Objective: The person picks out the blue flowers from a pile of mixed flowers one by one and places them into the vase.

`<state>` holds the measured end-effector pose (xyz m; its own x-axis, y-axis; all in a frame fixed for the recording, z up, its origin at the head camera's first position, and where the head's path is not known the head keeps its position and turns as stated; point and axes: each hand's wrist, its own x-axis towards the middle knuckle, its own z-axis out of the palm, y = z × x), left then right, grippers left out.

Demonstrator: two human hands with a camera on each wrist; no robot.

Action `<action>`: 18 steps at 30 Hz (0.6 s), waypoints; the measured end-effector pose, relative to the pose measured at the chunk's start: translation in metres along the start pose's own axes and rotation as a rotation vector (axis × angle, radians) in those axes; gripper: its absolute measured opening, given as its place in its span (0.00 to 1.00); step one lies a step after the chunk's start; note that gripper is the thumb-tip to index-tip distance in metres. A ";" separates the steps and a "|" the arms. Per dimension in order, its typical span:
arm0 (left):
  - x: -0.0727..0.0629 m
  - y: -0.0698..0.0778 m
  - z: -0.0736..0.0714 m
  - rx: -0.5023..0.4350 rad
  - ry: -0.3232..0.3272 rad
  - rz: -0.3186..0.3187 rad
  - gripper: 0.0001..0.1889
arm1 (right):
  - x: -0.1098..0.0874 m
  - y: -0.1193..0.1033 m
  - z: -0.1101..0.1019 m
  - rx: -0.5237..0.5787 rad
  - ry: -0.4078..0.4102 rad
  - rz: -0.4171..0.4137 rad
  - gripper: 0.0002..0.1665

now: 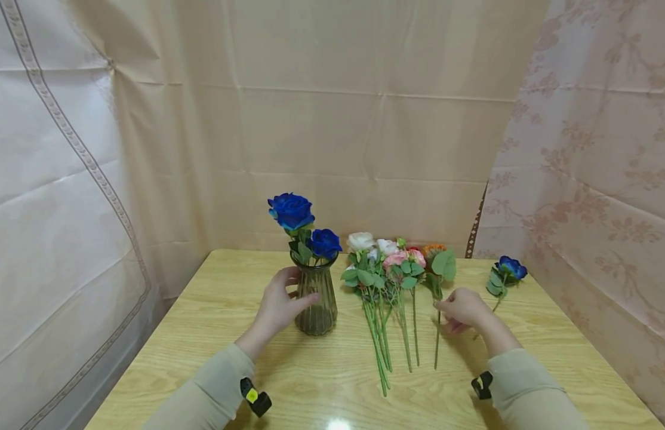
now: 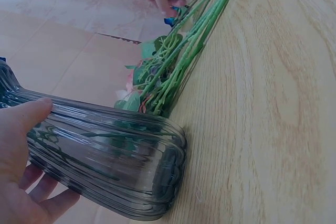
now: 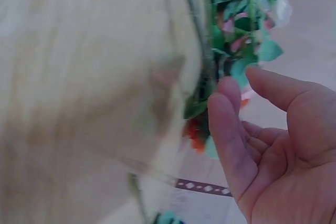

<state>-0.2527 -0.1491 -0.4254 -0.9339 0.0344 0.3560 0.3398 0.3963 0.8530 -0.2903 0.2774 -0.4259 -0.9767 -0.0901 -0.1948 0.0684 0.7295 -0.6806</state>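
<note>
My left hand (image 1: 281,303) grips a ribbed, smoky glass vase (image 1: 317,307), thumb across its front and fingers round the far side. Two blue roses (image 1: 291,211) stand in the vase, one taller than the other; their stems show through the glass. My right hand (image 1: 464,310) is at the stem of an orange flower (image 1: 434,251) lying on the table, fingertips right beside the stem. In the right wrist view, a gap separates the thumb from the loosely bent fingers (image 3: 226,129), with nothing held between them.
White and pink flowers (image 1: 395,258) lie in a bunch between vase and right hand, green stems (image 1: 379,340) pointing toward me. A shorter blue rose (image 1: 511,267) lies at the table's right. Curtains (image 1: 365,131) hang behind the wooden table (image 1: 203,334) and at both sides.
</note>
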 end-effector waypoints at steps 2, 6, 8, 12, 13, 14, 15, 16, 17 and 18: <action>0.000 0.000 0.000 0.002 0.000 0.001 0.36 | -0.003 -0.005 -0.005 -0.027 0.004 -0.009 0.21; 0.001 0.000 0.000 -0.001 0.001 0.006 0.35 | -0.010 -0.021 -0.018 -0.050 0.004 -0.010 0.25; 0.001 0.000 -0.001 -0.001 0.003 0.008 0.35 | -0.014 -0.029 -0.025 -0.054 0.000 -0.022 0.27; 0.001 0.000 -0.001 -0.001 0.002 0.007 0.35 | -0.021 -0.042 -0.037 -0.063 0.011 -0.046 0.31; 0.001 0.000 -0.001 -0.001 0.002 0.006 0.35 | -0.022 -0.044 -0.040 -0.064 0.017 -0.050 0.31; 0.000 0.000 -0.001 -0.001 0.003 0.005 0.35 | -0.024 -0.045 -0.042 -0.068 0.023 -0.059 0.32; 0.000 0.000 -0.001 -0.001 0.003 0.004 0.35 | -0.025 -0.047 -0.045 -0.070 0.032 -0.064 0.32; 0.000 0.000 -0.001 -0.001 0.003 0.004 0.35 | -0.026 -0.048 -0.047 -0.073 0.040 -0.070 0.33; 0.000 0.000 0.000 -0.001 0.003 0.003 0.35 | -0.027 -0.049 -0.050 -0.078 0.050 -0.077 0.33; 0.000 0.000 0.000 -0.002 0.003 0.003 0.35 | -0.028 -0.049 -0.052 -0.087 0.059 -0.087 0.34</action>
<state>-0.2528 -0.1496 -0.4253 -0.9325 0.0326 0.3598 0.3428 0.3941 0.8528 -0.2767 0.2793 -0.3505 -0.9886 -0.1174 -0.0942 -0.0324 0.7771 -0.6285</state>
